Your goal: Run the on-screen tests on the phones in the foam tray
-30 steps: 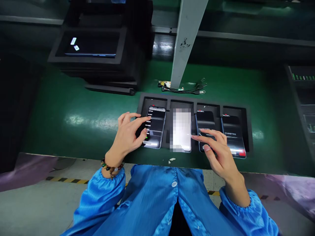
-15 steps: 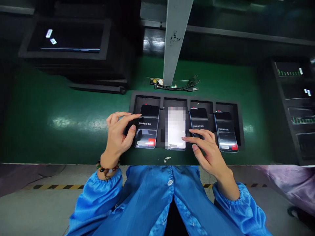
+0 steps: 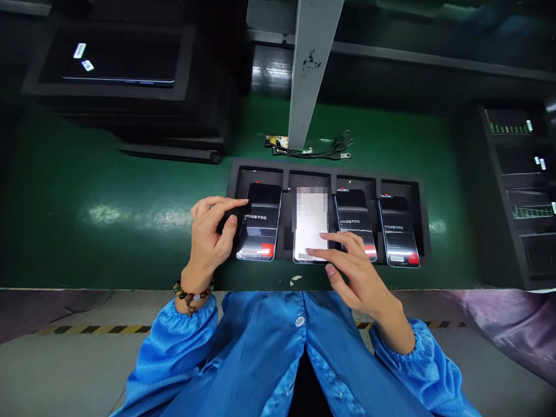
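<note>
Several phones lie in a row on a black foam tray [image 3: 286, 231] with compartments. My left hand [image 3: 212, 234] is at the left edge of the leftmost phone [image 3: 260, 223], index fingertip by its upper left side, fingers apart and holding nothing. The second phone [image 3: 311, 223] has a bright white screen, partly pixelated. Over its lower part, my right hand [image 3: 354, 266] stretches its index finger to the screen, the other fingers spread. Dark screens with white text show on the third phone [image 3: 351, 211] and the rightmost phone [image 3: 399, 231], both with a red patch low down.
Behind the tray, black cables [image 3: 317, 153] lie at the foot of a grey metal post [image 3: 310, 75]. A stack of black trays [image 3: 189, 69] with a phone on top stands at the back left. Another black tray [image 3: 495, 191] is at the right, near a person's pink sleeve [image 3: 508, 324].
My right hand has moved left and slightly down over the white screen, uncovering the lower part of the third phone. My left hand has stayed almost in place.
</note>
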Tool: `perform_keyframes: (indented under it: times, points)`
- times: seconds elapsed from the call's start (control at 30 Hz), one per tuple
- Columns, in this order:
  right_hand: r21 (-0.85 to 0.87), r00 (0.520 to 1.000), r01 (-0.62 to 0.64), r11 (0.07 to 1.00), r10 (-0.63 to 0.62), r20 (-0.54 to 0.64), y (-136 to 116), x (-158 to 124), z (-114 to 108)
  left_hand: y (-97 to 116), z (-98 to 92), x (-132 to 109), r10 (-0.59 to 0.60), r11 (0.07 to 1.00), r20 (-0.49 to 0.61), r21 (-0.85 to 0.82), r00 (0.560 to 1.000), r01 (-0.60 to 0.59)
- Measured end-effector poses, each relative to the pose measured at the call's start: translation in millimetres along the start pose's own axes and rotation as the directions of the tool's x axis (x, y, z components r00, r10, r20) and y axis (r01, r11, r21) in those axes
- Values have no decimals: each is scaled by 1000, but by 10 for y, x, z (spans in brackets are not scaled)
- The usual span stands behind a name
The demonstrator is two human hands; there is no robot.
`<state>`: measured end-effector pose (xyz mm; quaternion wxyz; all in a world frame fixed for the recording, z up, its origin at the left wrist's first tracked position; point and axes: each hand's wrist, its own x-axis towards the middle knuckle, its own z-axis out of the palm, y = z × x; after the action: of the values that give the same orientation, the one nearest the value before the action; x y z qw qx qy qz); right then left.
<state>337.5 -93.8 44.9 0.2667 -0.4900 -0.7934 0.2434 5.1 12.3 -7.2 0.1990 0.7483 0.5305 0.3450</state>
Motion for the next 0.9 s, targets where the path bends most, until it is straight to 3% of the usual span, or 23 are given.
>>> perform_keyframes:
  times: [0.33, 0.5, 0.67, 0.9]
  points:
    - [36, 1000, 6, 999, -6, 18, -27, 15, 74, 38, -6, -3, -65, 998, 23, 25, 998, 65]
    - [27, 1000, -3, 1000, 3, 3, -34, -2, 60, 48, 5, 9, -58, 998, 22, 21, 998, 57]
    - [53, 998, 22, 998, -25, 60, -99, 89, 121, 14, 17, 0, -31, 1000, 21, -3, 999, 31]
    - [10, 998, -69, 998, 69, -12, 46, -55, -60, 18, 12, 4, -45, 999, 14, 3, 999, 45]
